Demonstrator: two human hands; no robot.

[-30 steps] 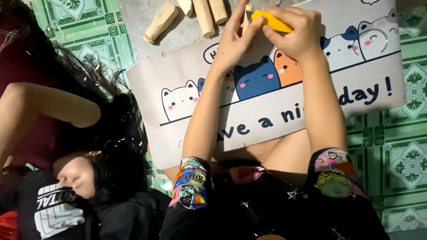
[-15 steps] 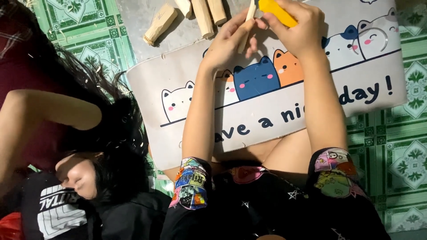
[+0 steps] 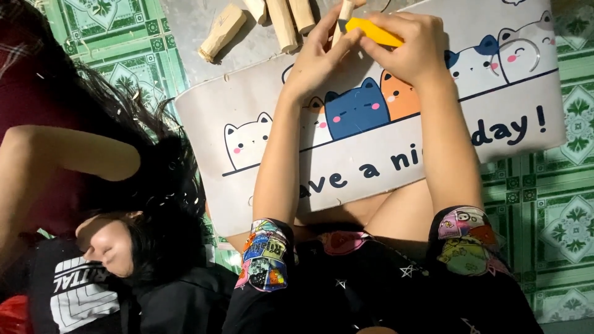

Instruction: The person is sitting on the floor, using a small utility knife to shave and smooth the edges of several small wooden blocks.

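Left hand [image 3: 318, 59] is closing fingers round a pale wooden stick [image 3: 344, 15], holding it upright near the top edge; right hand [image 3: 411, 52] is gripping a yellow-handled cutter [image 3: 371, 31] tight, touching the stick; both are hovering over a cat-print cloth [image 3: 383, 148]; more wood pieces [image 3: 272, 21] are lying beyond it; another person [image 3: 93, 204] is lying beside.

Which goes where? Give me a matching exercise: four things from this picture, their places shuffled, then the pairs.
1. thin pale wooden stick
2. yellow plastic-handled tool
3. loose chunky pale wooden pieces
4. white cat-print board

A. on the grey floor
B. in the left hand
C. across the legs
D. in the right hand

Pairs: 1-B, 2-D, 3-A, 4-C.
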